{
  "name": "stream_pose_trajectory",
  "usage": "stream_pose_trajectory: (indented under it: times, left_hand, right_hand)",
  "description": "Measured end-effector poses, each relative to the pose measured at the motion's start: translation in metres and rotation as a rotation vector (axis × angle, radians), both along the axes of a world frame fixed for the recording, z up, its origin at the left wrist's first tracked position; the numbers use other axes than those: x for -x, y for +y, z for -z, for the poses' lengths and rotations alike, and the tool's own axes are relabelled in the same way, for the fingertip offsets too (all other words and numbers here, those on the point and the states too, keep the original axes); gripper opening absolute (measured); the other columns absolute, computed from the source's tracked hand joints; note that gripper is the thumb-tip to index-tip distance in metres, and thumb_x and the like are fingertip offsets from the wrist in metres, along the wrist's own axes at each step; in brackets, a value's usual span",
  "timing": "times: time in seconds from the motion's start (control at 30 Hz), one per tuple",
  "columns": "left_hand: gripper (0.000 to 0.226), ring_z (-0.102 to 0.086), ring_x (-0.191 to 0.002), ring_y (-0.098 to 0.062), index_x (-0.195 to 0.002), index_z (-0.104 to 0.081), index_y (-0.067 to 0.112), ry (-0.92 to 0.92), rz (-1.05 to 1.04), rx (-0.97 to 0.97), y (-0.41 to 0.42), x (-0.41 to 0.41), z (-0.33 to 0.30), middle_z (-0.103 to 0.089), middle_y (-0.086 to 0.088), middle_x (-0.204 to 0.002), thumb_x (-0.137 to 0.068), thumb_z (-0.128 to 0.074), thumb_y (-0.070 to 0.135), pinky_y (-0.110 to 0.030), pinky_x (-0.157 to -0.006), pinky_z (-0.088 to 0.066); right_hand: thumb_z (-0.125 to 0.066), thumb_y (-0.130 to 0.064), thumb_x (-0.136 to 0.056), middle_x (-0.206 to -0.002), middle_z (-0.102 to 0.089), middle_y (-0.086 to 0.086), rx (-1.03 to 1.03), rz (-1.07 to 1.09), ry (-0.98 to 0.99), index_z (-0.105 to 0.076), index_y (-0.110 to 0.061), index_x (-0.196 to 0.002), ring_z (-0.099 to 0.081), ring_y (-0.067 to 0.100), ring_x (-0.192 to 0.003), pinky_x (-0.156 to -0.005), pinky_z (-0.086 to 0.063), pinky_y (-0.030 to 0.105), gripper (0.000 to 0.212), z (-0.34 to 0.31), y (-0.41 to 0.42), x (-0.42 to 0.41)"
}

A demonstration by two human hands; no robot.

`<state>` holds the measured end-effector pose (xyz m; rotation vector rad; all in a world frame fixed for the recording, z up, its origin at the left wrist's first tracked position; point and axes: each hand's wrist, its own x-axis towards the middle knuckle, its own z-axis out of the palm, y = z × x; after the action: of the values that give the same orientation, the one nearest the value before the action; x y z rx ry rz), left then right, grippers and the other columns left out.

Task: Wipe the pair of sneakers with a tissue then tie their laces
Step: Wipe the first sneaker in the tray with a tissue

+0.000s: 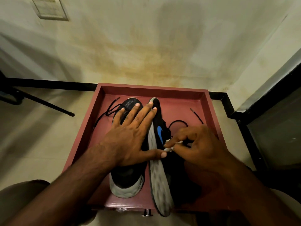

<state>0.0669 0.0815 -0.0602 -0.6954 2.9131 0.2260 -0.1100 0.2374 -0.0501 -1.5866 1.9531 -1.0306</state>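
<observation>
Two black sneakers with grey soles lie in a red tray point(210, 108). The left sneaker point(126, 181) stands upright. The right sneaker point(158, 175) is tipped on its side, grey sole facing left, blue logo showing. My left hand point(130, 136) lies flat with straight fingers across both shoes, thumb on the grey sole. My right hand point(195, 144) pinches a small white tissue point(169, 149) against the black upper by the logo. Untied black laces point(107, 111) trail left of the left shoe, and a lace loop point(179, 122) lies right of the other.
The tray sits on a light tiled floor in front of a stained pale wall with a black skirting strip point(48, 84). A dark stand leg point(48, 103) crosses the floor at left. A dark panel point(268, 128) stands at right. A metal knob point(147, 212) protrudes under the tray's near edge.
</observation>
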Motion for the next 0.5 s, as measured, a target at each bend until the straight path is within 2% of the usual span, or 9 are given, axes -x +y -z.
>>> stream_pose_trajectory:
  times: [0.13, 0.2, 0.27, 0.33, 0.43, 0.5]
  left_hand:
    - [0.139, 0.032, -0.154, -0.022, -0.154, 0.037, 0.027, -0.032, 0.007, -0.02, 0.001, -0.001, -0.001, 0.047, 0.011, -0.159, -0.058, -0.021, 0.109, -0.061, -0.125, 0.01]
    - [0.14, 0.031, -0.154, -0.023, -0.154, 0.037, 0.027, -0.031, 0.005, -0.032, 0.001, -0.001, -0.001, 0.047, 0.011, -0.159, -0.057, -0.021, 0.109, -0.061, -0.125, 0.008]
    - [0.14, 0.032, -0.154, -0.023, -0.153, 0.038, 0.028, -0.041, 0.011, -0.04, 0.0, -0.001, -0.001, 0.048, 0.011, -0.159, -0.057, -0.021, 0.109, -0.061, -0.125, 0.008]
    - [0.14, 0.032, -0.153, -0.023, -0.152, 0.04, 0.029, -0.052, 0.011, -0.056, -0.002, -0.004, 0.0, 0.05, 0.013, -0.157, -0.057, -0.024, 0.109, -0.061, -0.125, 0.008]
    - [0.14, 0.032, -0.153, -0.023, -0.151, 0.042, 0.03, -0.045, 0.007, -0.074, -0.003, -0.006, 0.0, 0.052, 0.015, -0.154, -0.06, -0.031, 0.107, -0.061, -0.125, 0.009]
    - [0.139, 0.031, -0.153, -0.022, -0.151, 0.041, 0.03, -0.043, 0.015, -0.077, -0.002, -0.003, 0.0, 0.052, 0.015, -0.154, -0.061, -0.032, 0.107, -0.06, -0.125, 0.01]
  right_hand:
    - [-0.073, -0.004, -0.09, -0.098, -0.077, -0.004, 0.197, 0.249, -0.03, -0.079, -0.02, -0.106, -0.076, 0.008, -0.081, -0.07, -0.065, 0.038, 0.023, 0.004, -0.016, 0.006]
    - [-0.075, -0.004, -0.091, -0.103, -0.076, -0.006, 0.245, 0.215, -0.034, -0.079, -0.019, -0.107, -0.075, 0.006, -0.091, -0.078, -0.064, 0.033, 0.022, 0.008, -0.027, -0.001]
    - [-0.076, -0.003, -0.088, -0.103, -0.078, -0.012, 0.185, 0.142, 0.007, -0.082, -0.021, -0.106, -0.072, 0.0, -0.096, -0.084, -0.061, 0.026, 0.026, 0.011, -0.03, -0.012]
    - [-0.077, -0.001, -0.083, -0.096, -0.079, -0.012, 0.124, 0.061, 0.041, -0.084, -0.02, -0.098, -0.073, -0.001, -0.09, -0.079, -0.06, 0.024, 0.025, 0.011, -0.024, -0.017]
    - [-0.073, -0.001, -0.08, -0.082, -0.078, -0.011, 0.027, -0.064, 0.032, -0.083, -0.017, -0.081, -0.074, 0.005, -0.078, -0.069, -0.061, 0.028, 0.019, 0.004, -0.008, -0.01]
    - [-0.069, 0.0, -0.082, -0.08, -0.077, -0.011, 0.095, 0.031, 0.005, -0.083, -0.019, -0.081, -0.074, 0.006, -0.076, -0.067, -0.062, 0.032, 0.023, 0.003, -0.006, -0.003]
